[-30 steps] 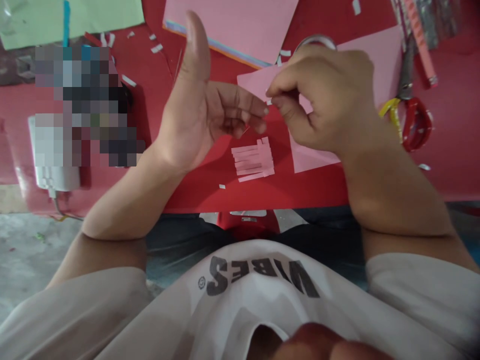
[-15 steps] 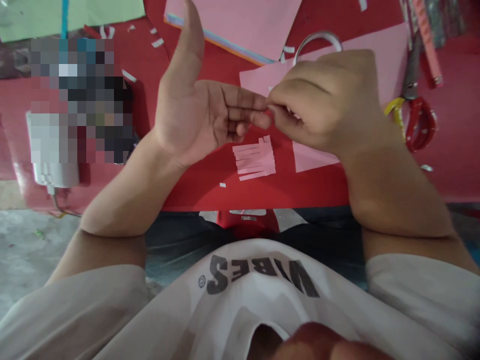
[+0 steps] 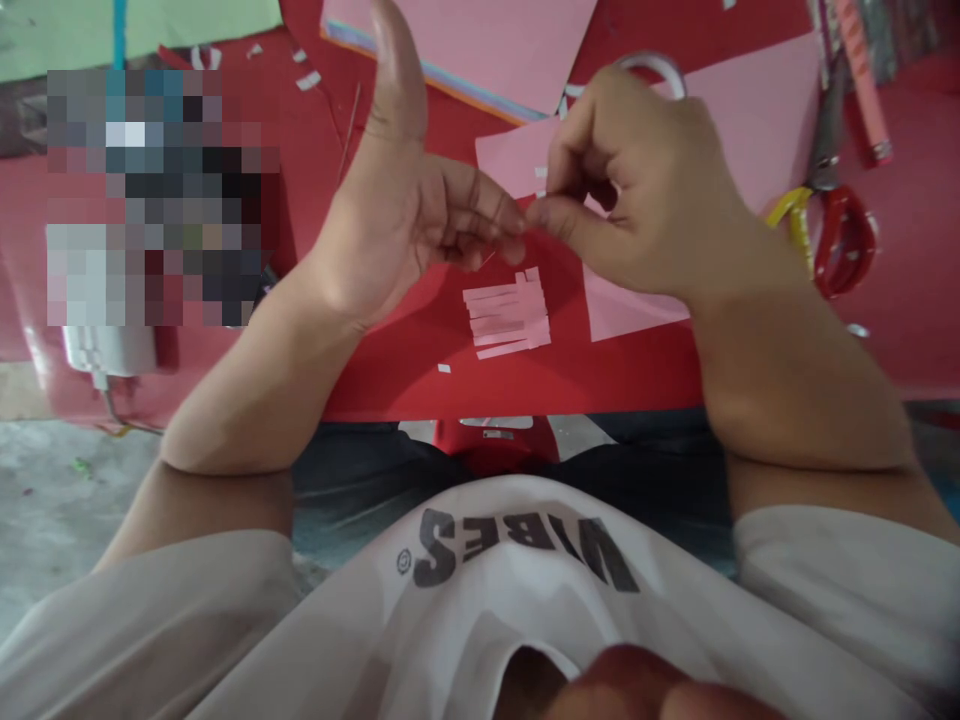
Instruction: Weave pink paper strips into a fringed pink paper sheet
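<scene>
My left hand [image 3: 405, 220] is turned palm up, its thumb raised and its fingers stretched to the right, slightly bent. At its fingertips, my right hand [image 3: 637, 190] pinches with thumb and forefinger; whatever lies in the pinch is too small or hidden to make out. Just below the fingertips, a small pink paper piece cut into fringe strips [image 3: 510, 315] lies flat on the red table [image 3: 405, 380]. Under and behind my right hand is a larger pink paper sheet [image 3: 742, 120], with a tape roll [image 3: 660, 72] partly hidden by the knuckles.
Scissors with red and yellow handles [image 3: 844, 240] lie at the right, below a pink stick-like tool [image 3: 862, 90]. A stack of coloured paper [image 3: 465, 40] sits at the back. On the left are a white charger [image 3: 112, 350] and a blurred-out object. White paper scraps are scattered about.
My right hand has rolled upward, its knuckles lifting and its pinch shifting slightly left. The left fingers have bent a little more and the thumb has moved slightly right.
</scene>
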`<state>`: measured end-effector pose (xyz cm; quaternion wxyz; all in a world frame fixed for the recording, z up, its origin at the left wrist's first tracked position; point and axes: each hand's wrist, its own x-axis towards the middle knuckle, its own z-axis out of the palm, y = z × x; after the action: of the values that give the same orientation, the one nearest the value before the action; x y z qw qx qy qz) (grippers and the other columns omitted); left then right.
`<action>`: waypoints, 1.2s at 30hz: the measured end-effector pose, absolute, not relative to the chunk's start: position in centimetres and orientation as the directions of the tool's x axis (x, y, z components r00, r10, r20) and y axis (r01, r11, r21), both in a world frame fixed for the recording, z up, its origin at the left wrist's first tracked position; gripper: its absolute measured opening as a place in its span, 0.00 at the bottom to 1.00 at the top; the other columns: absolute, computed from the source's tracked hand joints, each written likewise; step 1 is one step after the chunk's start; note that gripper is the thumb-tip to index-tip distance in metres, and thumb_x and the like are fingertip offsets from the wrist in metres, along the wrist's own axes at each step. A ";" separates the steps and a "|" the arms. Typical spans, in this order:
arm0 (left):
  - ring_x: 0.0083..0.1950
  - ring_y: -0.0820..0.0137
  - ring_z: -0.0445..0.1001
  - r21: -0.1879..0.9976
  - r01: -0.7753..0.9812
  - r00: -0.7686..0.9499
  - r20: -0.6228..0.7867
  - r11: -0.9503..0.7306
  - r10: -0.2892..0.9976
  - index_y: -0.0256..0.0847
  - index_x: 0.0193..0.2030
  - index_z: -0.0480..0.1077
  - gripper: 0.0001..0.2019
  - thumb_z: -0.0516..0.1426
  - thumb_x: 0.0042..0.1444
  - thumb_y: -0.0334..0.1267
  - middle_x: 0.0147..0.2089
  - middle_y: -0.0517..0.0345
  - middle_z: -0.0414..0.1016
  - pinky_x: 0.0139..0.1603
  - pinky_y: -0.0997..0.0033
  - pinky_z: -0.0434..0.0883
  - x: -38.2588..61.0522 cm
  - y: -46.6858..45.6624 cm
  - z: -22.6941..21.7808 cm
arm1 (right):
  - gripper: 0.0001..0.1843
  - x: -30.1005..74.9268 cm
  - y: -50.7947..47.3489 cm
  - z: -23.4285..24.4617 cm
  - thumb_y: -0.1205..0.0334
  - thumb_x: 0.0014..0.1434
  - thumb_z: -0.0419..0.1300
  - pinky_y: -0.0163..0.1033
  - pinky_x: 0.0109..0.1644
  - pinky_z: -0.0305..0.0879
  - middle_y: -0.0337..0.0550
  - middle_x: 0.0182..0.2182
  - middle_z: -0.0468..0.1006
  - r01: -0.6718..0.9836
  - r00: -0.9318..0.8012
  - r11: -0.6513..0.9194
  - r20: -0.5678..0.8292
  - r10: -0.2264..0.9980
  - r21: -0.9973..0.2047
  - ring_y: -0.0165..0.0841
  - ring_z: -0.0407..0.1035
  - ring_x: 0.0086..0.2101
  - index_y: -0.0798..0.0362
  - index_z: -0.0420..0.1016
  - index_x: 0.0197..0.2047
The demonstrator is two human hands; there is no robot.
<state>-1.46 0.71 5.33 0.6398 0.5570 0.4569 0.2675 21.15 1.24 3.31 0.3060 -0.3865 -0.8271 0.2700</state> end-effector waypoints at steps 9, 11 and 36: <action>0.37 0.59 0.75 0.947 0.292 0.474 -0.026 -0.130 0.880 0.54 0.40 0.75 0.06 0.64 0.54 0.43 0.38 0.54 0.79 0.39 0.51 0.69 -2.5 0.8 3.4 | 0.16 21.4 0.3 4.0 0.55 0.58 0.70 0.46 0.38 0.61 0.44 0.45 0.77 0.691 -0.688 0.572 -0.159 0.709 -0.441 0.43 0.72 0.41 0.43 0.77 0.49; 0.37 0.60 0.75 0.907 0.386 0.493 -0.048 -0.169 0.869 0.52 0.42 0.74 0.08 0.63 0.54 0.38 0.38 0.54 0.79 0.39 0.53 0.69 -2.3 0.4 3.9 | 0.15 21.1 0.1 3.8 0.52 0.61 0.67 0.47 0.37 0.60 0.48 0.49 0.76 0.722 -0.684 0.601 -0.224 0.694 -0.343 0.47 0.72 0.46 0.45 0.75 0.49; 0.37 0.62 0.76 0.794 0.564 0.551 -0.158 -0.226 0.820 0.52 0.58 0.64 0.25 0.58 0.53 0.31 0.34 0.62 0.77 0.41 0.61 0.65 -1.9 -0.8 2.8 | 0.08 20.6 0.4 2.7 0.57 0.55 0.68 0.42 0.30 0.50 0.38 0.28 0.76 0.735 -0.642 0.528 -0.186 0.744 -0.425 0.33 0.62 0.26 0.45 0.72 0.33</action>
<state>-1.93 -0.84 2.82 0.4294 0.7687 0.4502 0.1486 20.61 0.40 2.66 0.0090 -0.4229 -0.8741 0.2388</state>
